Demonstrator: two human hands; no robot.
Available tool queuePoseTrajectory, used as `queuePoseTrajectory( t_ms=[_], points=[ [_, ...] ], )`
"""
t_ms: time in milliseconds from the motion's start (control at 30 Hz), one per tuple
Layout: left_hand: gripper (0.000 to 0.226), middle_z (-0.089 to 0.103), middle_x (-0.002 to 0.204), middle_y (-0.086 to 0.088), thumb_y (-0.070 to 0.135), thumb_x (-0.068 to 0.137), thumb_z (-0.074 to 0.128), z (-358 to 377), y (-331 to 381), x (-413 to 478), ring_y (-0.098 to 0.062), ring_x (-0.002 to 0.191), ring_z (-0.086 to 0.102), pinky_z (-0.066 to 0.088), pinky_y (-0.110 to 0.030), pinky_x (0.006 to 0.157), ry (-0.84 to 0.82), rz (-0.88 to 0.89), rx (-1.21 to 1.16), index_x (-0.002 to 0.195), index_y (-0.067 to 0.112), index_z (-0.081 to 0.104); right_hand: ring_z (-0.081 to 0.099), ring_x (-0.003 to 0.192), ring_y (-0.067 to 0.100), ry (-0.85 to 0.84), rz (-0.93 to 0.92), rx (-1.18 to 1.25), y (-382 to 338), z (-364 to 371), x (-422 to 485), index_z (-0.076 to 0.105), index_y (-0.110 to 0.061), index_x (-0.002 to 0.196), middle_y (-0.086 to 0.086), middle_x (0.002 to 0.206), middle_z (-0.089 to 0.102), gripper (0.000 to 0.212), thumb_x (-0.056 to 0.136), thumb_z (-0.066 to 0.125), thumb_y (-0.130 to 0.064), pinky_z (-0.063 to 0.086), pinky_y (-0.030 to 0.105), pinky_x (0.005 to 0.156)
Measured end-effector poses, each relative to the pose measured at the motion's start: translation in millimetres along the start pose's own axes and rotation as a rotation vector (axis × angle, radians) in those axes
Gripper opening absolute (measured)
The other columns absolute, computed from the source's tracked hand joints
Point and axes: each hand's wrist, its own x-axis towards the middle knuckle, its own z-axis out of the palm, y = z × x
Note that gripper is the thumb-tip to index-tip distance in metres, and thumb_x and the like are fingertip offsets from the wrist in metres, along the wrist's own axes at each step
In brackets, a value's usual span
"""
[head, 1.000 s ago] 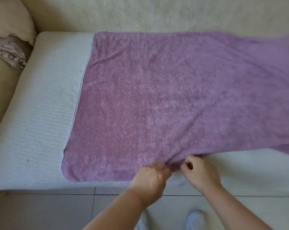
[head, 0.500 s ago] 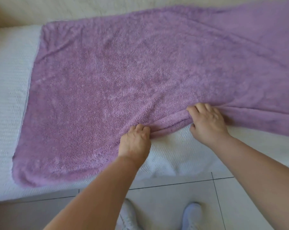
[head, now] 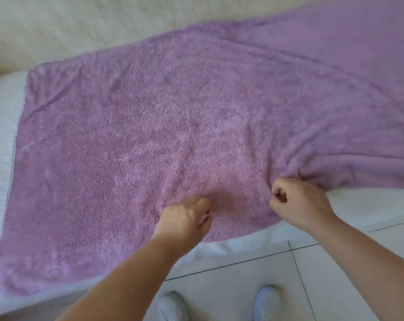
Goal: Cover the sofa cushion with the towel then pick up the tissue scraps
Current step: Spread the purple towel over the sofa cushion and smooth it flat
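A purple towel (head: 173, 140) lies spread over the white sofa cushion (head: 1, 140) and runs off to the upper right. My right hand (head: 298, 202) is a fist at the towel's near edge, pinching a bunched fold, and creases fan out from it to the right. My left hand (head: 184, 221) is blurred, with fingers curled just over the towel near its front edge. Whether it grips the cloth I cannot tell. No tissue scraps are in view.
The cream sofa backrest (head: 80, 26) rises behind the cushion. A bare strip of cushion (head: 358, 200) shows at the right front. Below it is the pale tiled floor (head: 219, 288) with my two white shoes (head: 266, 302).
The towel's near edge has come forward over the cushion's front between my hands. Both hands have moved toward me, and the right hand has closed from flat fingers into a fist.
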Motion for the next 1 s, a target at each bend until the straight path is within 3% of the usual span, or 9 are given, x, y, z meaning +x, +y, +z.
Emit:
queuePoseTrajectory(
  t_ms=[67,167,300,400,500,567,733,867,1000],
  points=[
    [0.031,0.057,0.09,0.002,0.038,0.071,0.071,17.7,22.5,7.0,-0.019,0.085,0.058,0.046,-0.029,0.06,-0.096,0.196,0.097,0.094,0.021,0.059,0.053,0.056,0.022,0.154,-0.111,-0.025,12.0,4.8,-12.2,0.055,-0.02,0.067,-0.006,0.063,0.052,0.02,0.06,0.071,-0.011,0.035,0.024,0.05],
    [0.053,0.039,0.11,-0.002,0.041,0.074,0.067,40.2,43.5,17.5,-0.023,0.102,0.04,0.037,-0.037,0.08,-0.272,0.088,0.278,0.114,0.022,0.039,0.06,0.074,0.029,0.245,-0.203,-0.086,37.7,6.6,-16.1,0.062,-0.014,0.081,0.002,0.078,0.058,0.032,0.053,0.067,-0.001,0.045,0.031,0.057],
    [0.04,0.039,0.108,-0.003,0.016,0.075,0.059,47.8,53.4,20.6,-0.024,0.099,0.04,0.037,-0.037,0.079,-0.269,-0.016,0.389,0.11,0.021,0.038,0.053,0.113,0.032,0.071,-0.29,-0.235,58.6,9.6,-22.1,0.057,-0.011,0.119,0.009,0.121,0.057,0.071,0.049,0.07,-0.005,0.044,0.044,0.092],
    [0.024,0.056,0.107,0.0,0.011,0.082,0.045,42.0,53.9,28.4,-0.022,0.1,0.052,0.041,-0.033,0.074,-0.299,-0.066,0.335,0.101,0.02,0.056,0.056,0.109,0.027,0.078,-0.3,-0.263,61.3,3.2,-14.2,0.063,-0.014,0.109,0.004,0.113,0.062,0.055,0.054,0.072,-0.011,0.032,0.042,0.101],
    [0.028,0.067,0.102,0.001,0.013,0.081,0.043,37.3,53.0,25.4,-0.023,0.095,0.063,0.044,-0.031,0.071,-0.515,-0.088,0.36,0.097,0.019,0.064,0.06,0.069,0.026,0.143,-0.3,-0.103,43.6,-9.9,-5.8,0.061,-0.014,0.067,0.001,0.067,0.063,0.003,0.065,0.061,-0.012,0.045,0.038,0.082],
    [0.023,0.066,0.1,0.002,0.019,0.082,0.042,37.0,58.4,19.8,-0.023,0.093,0.063,0.045,-0.03,0.07,-0.454,-0.114,0.267,0.095,0.021,0.062,0.057,0.055,0.029,0.026,-0.293,-0.012,38.2,-13.2,-7.4,0.049,-0.014,0.056,0.003,0.055,0.057,0.011,0.066,0.053,-0.016,0.035,0.027,0.058],
    [0.015,0.06,0.082,0.009,0.033,0.069,0.062,43.6,118.6,41.5,-0.015,0.07,0.061,0.046,-0.025,0.049,-0.015,0.201,-0.012,0.083,0.026,0.06,0.056,0.057,0.021,0.039,-0.03,0.185,75.0,-23.1,-19.1,0.054,-0.018,0.068,-0.001,0.059,0.061,0.015,0.076,0.061,-0.029,0.037,0.025,0.054],
    [0.053,0.042,0.113,0.004,0.036,0.072,0.068,60.0,162.1,75.5,-0.021,0.103,0.044,0.042,-0.034,0.083,-0.168,0.117,0.224,0.116,0.026,0.04,0.052,0.057,0.017,0.119,-0.009,0.052,122.0,-26.9,-42.3,0.056,-0.017,0.071,-0.005,0.066,0.054,0.018,0.066,0.071,-0.009,0.036,0.026,0.047],
    [0.032,0.046,0.109,0.001,0.011,0.081,0.05,62.7,165.7,101.9,-0.022,0.101,0.049,0.047,-0.035,0.075,-0.115,-0.048,0.22,0.109,0.023,0.04,0.06,0.082,0.025,0.047,-0.049,-0.15,151.6,-29.4,-47.5,0.061,-0.016,0.103,0.0,0.091,0.059,0.053,0.054,0.08,-0.012,0.053,0.035,0.065]
  ],
)
